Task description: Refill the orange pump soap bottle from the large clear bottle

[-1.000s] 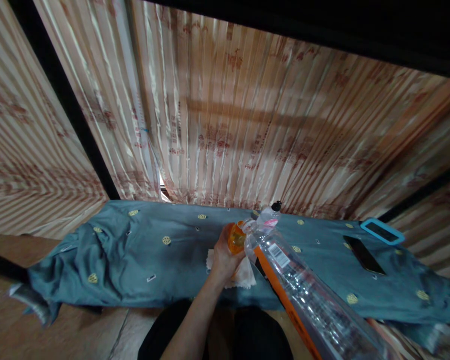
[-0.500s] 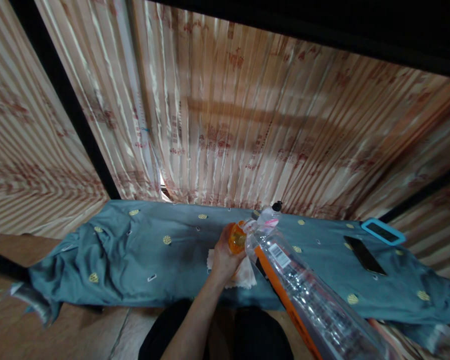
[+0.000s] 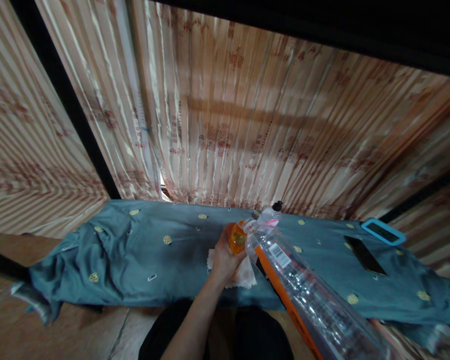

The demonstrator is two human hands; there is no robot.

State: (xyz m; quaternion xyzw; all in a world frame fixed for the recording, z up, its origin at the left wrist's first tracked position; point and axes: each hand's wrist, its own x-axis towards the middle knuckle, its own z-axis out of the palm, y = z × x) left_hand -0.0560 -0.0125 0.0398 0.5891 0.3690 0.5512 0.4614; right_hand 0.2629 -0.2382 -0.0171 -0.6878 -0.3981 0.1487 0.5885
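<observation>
My left hand is wrapped round a small orange see-through bottle, its open mouth facing up. A large clear plastic bottle with an orange label slants down to it from the lower right, its neck at the orange bottle's mouth. Whether the two rims touch, I cannot tell. Along the big bottle's lower end, a sliver of my right hand shows, closed on it; most of that hand is hidden. Beneath my left hand lies a pale tissue or cloth. A small clear bottle with a black top stands just behind.
A grey-green patterned sheet covers the low bench. On its right lie a dark phone and a blue-framed object. Pleated curtains hang behind, with dark posts at the sides. My knees are at the front edge.
</observation>
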